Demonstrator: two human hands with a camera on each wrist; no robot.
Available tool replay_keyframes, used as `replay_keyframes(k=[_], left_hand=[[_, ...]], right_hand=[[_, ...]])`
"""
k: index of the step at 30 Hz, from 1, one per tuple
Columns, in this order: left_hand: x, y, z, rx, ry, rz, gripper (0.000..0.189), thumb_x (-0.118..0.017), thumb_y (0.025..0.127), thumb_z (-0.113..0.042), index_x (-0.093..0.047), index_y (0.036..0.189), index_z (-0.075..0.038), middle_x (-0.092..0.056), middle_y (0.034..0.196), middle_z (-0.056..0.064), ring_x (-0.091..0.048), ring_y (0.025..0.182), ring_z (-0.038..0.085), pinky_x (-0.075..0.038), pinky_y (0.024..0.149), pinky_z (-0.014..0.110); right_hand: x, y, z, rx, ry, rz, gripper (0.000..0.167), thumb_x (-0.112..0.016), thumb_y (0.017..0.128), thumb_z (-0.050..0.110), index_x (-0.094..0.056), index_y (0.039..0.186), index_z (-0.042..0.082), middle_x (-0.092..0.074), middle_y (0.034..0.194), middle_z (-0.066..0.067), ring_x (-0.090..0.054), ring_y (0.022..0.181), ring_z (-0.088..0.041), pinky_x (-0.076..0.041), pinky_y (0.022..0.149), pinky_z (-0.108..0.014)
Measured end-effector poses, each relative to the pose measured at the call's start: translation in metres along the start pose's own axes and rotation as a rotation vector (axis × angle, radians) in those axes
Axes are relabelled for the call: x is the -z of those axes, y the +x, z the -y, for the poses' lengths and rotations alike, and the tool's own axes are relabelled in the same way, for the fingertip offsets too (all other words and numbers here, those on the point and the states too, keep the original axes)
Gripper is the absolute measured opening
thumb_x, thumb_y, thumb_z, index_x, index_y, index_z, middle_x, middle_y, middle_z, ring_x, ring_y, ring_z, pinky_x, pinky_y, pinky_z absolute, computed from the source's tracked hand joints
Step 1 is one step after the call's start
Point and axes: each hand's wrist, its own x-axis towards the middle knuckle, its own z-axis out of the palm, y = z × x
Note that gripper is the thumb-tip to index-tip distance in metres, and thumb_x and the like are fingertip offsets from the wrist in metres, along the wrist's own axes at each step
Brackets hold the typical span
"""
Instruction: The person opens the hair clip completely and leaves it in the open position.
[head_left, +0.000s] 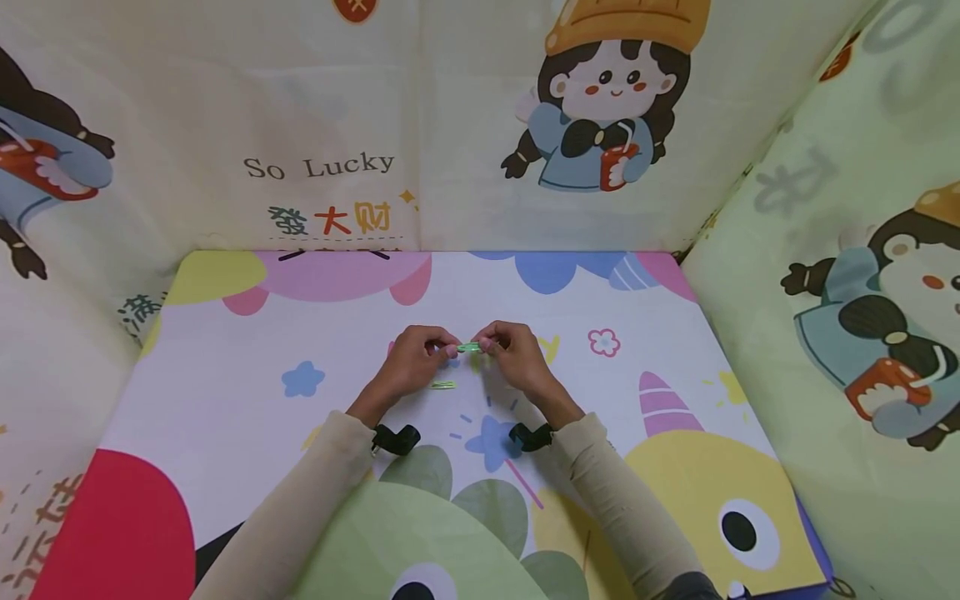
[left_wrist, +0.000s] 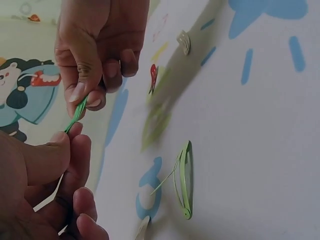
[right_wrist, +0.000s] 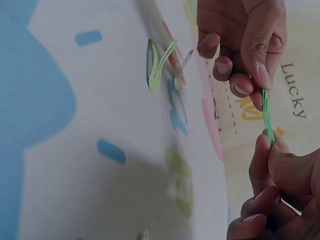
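Note:
Both hands pinch one bright green snap hair clip [head_left: 468, 347] between them, above the table. My left hand [head_left: 412, 360] grips one end between thumb and forefinger, and my right hand [head_left: 517, 357] has the opposite end the same way. In the left wrist view the narrow side of this green clip [left_wrist: 77, 114] shows, its tips covered by fingertips. Below the hands lies a light green snap hair clip [left_wrist: 186, 180] on the table, its inner tongue sprung away from the frame; the right wrist view shows this light green clip [right_wrist: 153, 70] too.
Near the right hand's side lie a small red clip [left_wrist: 153, 79] and a whitish clip [left_wrist: 184, 43]. Another pale clip [right_wrist: 184, 70] lies beyond the light green one. The table [head_left: 225, 392] has a cartoon-printed cover, and printed cloth walls [head_left: 465, 167] enclose it.

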Motion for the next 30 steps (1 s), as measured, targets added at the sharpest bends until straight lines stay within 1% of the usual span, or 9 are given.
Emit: replay_keyframes(k=[4, 7, 11, 16, 20, 23, 27, 30], left_hand=[[-0.001, 0.000, 0.000, 0.000, -0.023, 0.002, 0.012, -0.072, 0.101, -0.012, -0.081, 0.108, -0.007, -0.073, 0.094, 0.007, -0.054, 0.085, 0.022, -0.044, 0.078, 0.032], [-0.002, 0.001, 0.001, -0.002, -0.002, -0.022, 0.012, -0.073, 0.101, -0.012, -0.081, 0.109, -0.009, -0.073, 0.094, 0.007, -0.054, 0.085, 0.022, -0.044, 0.077, 0.032], [-0.004, 0.002, 0.002, -0.023, 0.098, -0.083, 0.012, -0.077, 0.098, -0.015, -0.081, 0.109, -0.015, -0.078, 0.096, 0.003, -0.056, 0.088, 0.023, -0.043, 0.080, 0.034], [-0.008, 0.003, -0.002, -0.096, 0.250, -0.137, 0.014, -0.083, 0.094, -0.018, -0.080, 0.107, -0.020, -0.079, 0.096, 0.000, -0.057, 0.091, 0.022, -0.046, 0.079, 0.036], [-0.009, 0.003, -0.004, -0.151, 0.334, -0.161, 0.013, -0.084, 0.093, -0.020, -0.081, 0.105, -0.019, -0.077, 0.094, -0.001, -0.056, 0.091, 0.020, -0.049, 0.077, 0.036], [-0.010, 0.004, -0.004, -0.169, 0.368, -0.172, 0.013, -0.084, 0.092, -0.020, -0.081, 0.105, -0.018, -0.077, 0.094, -0.001, -0.057, 0.092, 0.020, -0.050, 0.078, 0.037], [-0.012, 0.007, -0.003, -0.164, 0.386, -0.165, 0.014, -0.084, 0.092, -0.020, -0.082, 0.105, -0.017, -0.078, 0.093, 0.000, -0.057, 0.093, 0.021, -0.049, 0.079, 0.036], [-0.014, 0.009, -0.003, -0.150, 0.395, -0.147, 0.013, -0.084, 0.092, -0.019, -0.082, 0.105, -0.016, -0.078, 0.093, 0.001, -0.056, 0.094, 0.022, -0.048, 0.079, 0.035]], right_hand=[[0.001, 0.000, 0.001, -0.022, 0.041, 0.011, 0.012, -0.066, 0.104, 0.008, -0.076, 0.101, 0.004, -0.072, 0.094, -0.014, -0.058, 0.084, -0.029, -0.042, 0.067, -0.024], [0.001, 0.000, 0.002, -0.035, 0.062, 0.015, 0.013, -0.065, 0.104, 0.010, -0.076, 0.102, 0.004, -0.072, 0.095, -0.016, -0.059, 0.087, -0.033, -0.042, 0.068, -0.024], [0.002, 0.000, 0.002, -0.048, 0.068, 0.011, 0.013, -0.066, 0.104, 0.011, -0.077, 0.103, 0.004, -0.073, 0.098, -0.019, -0.061, 0.088, -0.033, -0.043, 0.069, -0.024], [0.003, -0.001, 0.001, -0.048, 0.052, 0.007, 0.012, -0.067, 0.104, 0.012, -0.078, 0.104, 0.005, -0.074, 0.098, -0.016, -0.061, 0.087, -0.028, -0.043, 0.069, -0.024], [0.003, -0.001, -0.001, -0.012, 0.001, 0.007, 0.011, -0.069, 0.103, 0.014, -0.079, 0.107, 0.010, -0.072, 0.096, -0.012, -0.055, 0.080, -0.021, -0.042, 0.068, -0.026], [0.004, -0.002, -0.001, 0.012, -0.052, 0.010, 0.010, -0.073, 0.101, 0.015, -0.079, 0.108, 0.013, -0.073, 0.096, -0.008, -0.053, 0.077, -0.020, -0.043, 0.068, -0.027], [0.005, -0.001, 0.000, 0.036, -0.143, 0.006, 0.014, -0.080, 0.095, 0.011, -0.078, 0.107, 0.016, -0.076, 0.097, -0.004, -0.055, 0.080, -0.020, -0.044, 0.072, -0.030], [0.004, 0.000, -0.001, 0.047, -0.228, -0.012, 0.015, -0.084, 0.092, 0.011, -0.079, 0.105, 0.017, -0.079, 0.097, -0.002, -0.056, 0.079, -0.021, -0.044, 0.071, -0.031]])
